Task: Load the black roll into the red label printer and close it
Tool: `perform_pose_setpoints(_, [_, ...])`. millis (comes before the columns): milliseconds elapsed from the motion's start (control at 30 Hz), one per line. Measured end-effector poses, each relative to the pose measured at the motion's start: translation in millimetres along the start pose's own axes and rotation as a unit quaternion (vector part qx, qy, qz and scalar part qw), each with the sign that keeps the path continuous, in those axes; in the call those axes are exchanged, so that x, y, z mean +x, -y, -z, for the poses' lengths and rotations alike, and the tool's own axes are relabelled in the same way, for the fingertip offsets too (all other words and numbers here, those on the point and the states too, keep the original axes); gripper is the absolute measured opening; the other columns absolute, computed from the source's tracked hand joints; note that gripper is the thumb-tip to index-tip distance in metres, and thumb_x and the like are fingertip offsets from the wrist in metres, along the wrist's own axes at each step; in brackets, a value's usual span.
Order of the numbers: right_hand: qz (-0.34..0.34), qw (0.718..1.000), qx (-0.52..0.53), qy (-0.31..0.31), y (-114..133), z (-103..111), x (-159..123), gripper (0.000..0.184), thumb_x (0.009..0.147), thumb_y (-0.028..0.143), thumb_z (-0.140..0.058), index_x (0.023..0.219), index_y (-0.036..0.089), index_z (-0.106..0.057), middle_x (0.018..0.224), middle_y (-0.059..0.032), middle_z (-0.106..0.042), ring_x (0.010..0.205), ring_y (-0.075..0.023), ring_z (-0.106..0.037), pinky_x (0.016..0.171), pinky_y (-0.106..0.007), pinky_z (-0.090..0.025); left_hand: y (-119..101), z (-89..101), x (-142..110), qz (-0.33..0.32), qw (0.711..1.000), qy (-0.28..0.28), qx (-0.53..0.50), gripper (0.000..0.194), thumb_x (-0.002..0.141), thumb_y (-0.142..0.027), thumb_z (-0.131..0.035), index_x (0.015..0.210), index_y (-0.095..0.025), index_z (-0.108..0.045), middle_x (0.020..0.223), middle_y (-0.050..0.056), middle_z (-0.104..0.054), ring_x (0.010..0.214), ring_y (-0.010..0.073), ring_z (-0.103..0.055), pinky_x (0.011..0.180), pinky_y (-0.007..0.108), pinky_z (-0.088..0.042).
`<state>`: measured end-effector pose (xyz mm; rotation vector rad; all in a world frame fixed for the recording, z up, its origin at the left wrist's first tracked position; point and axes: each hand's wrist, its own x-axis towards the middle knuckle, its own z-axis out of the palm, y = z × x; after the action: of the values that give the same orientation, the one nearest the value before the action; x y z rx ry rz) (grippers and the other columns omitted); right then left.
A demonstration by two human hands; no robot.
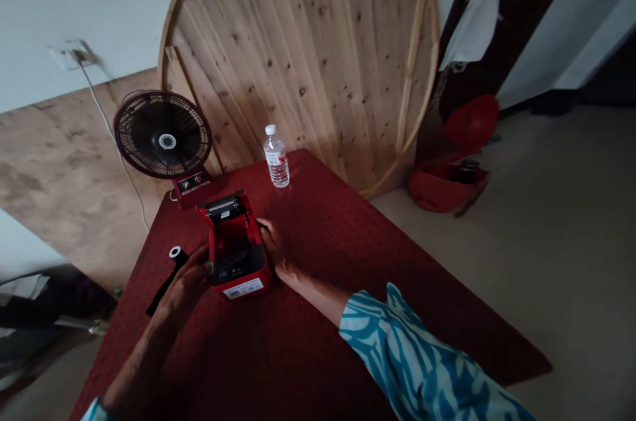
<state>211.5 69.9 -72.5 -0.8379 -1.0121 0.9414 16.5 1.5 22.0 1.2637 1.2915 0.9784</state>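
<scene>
Light, stiff red printer (237, 268), side-held: right hand (272, 247) gripping, left hand (186, 282) curled by black roll (175, 255), hold unclear.

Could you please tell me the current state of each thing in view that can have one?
Red plastic label printer: lid open, upright.
Clear plastic water bottle: capped, upright.
Round black fan, red base: standing, tilted upward.
Round pine board: leaning on the wall.
Black ribbon roll, white core: partly unrolled.
Left hand: beside the roll, at the printer.
Right hand: touching the printer's side.
</scene>
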Motion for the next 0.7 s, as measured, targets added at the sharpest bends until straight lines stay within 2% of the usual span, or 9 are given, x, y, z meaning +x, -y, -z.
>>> perform_pose_setpoints(100, [-0.004,1.0,0.006,0.004,2,1,-1,0.029,0.087,0.039,-0.054,0.109,0.027,-0.068,0.111,-0.0008,-0.07,0.11,-0.019,-0.06,0.103,-0.037,-0.041,-21,8.9,-5,-0.045,0.992,-0.054,0.107,0.064,0.072,-0.045,-0.073,0.131,-0.023,-0.059,0.123,0.009,-0.069,0.113,0.0315,-0.063,0.085,0.035,-0.052])
perform_pose_setpoints(167, [-0.008,1.0,0.007,0.017,4,2,-1,0.03,0.088,0.039,-0.053,0.111,0.027,-0.067,0.112,-0.0008,-0.07,0.111,-0.0188,-0.06,0.102,-0.037,-0.041,-37,8.7,-2,-0.071,0.978,-0.052,0.19,0.059,0.075,-0.052,-0.07,0.126,-0.023,-0.064,0.107,0.008,-0.075,0.094,0.0304,-0.069,0.075,0.036,-0.054])
perform_pose_setpoints(233, [-0.008,1.0,0.007,0.021,5,2,-1,0.03,0.088,0.038,-0.052,0.111,0.027,-0.067,0.112,-0.0012,-0.069,0.11,-0.0186,-0.06,0.102,-0.036,-0.041,-50,2.1,10,-0.119,0.953,-0.011,0.279,0.043,0.08,-0.053,-0.063,0.112,-0.025,-0.073,0.095,0.006,-0.077,0.084,0.0289,-0.07,0.074,0.036,-0.054])
perform_pose_setpoints(300, [-0.004,1.0,0.004,0.018,6,2,0,0.029,0.087,0.038,-0.052,0.109,0.026,-0.068,0.111,-0.0015,-0.069,0.109,-0.0187,-0.06,0.101,-0.036,-0.042,-54,-8.6,30,-0.162,0.912,0.057,0.374,0.031,0.083,-0.046,-0.058,0.1,-0.028,-0.077,0.096,0.005,-0.077,0.088,0.0288,-0.071,0.081,0.037,-0.053])
perform_pose_setpoints(367, [0.002,1.0,-0.007,0.021,7,2,0,0.028,0.087,0.036,-0.051,0.108,0.026,-0.067,0.11,-0.0019,-0.069,0.109,-0.0188,-0.059,0.101,-0.036,-0.042,-52,-19.2,53,-0.169,0.861,0.114,0.466,0.027,0.084,-0.036,-0.053,0.096,-0.029,-0.077,0.1,0.005,-0.078,0.091,0.029,-0.071,0.085,0.038,-0.052])
perform_pose_setpoints(433, [0.008,0.999,-0.022,0.031,7,1,1,0.029,0.089,0.035,-0.048,0.11,0.025,-0.065,0.112,-0.0031,-0.067,0.11,-0.0189,-0.059,0.101,-0.037,-0.042,-49,-26.8,74,-0.155,0.825,0.151,0.523,0.026,0.082,-0.027,-0.053,0.093,-0.028,-0.077,0.098,0.006,-0.078,0.09,0.0285,-0.071,0.084,0.037,-0.053])
perform_pose_setpoints(567, [0.017,0.997,-0.052,0.055,5,0,2,0.032,0.091,0.031,-0.041,0.115,0.022,-0.061,0.115,-0.007,-0.063,0.113,-0.0192,-0.057,0.102,-0.037,-0.042,-49,-32.2,99,-0.133,0.781,0.207,0.574,0.026,0.076,-0.015,-0.056,0.091,-0.024,-0.075,0.101,0.007,-0.077,0.094,0.0268,-0.07,0.084,0.035,-0.052])
perform_pose_setpoints(700, [0.022,0.996,-0.065,0.052,0,0,3,0.033,0.091,0.031,-0.039,0.115,0.022,-0.06,0.116,-0.0078,-0.062,0.113,-0.0192,-0.057,0.102,-0.037,-0.042,-50,-33.9,103,-0.126,0.753,0.23,0.603,0.025,0.074,-0.012,-0.056,0.092,-0.02,-0.071,0.105,0.01,-0.075,0.099,0.0282,-0.069,0.087,0.037,-0.051])
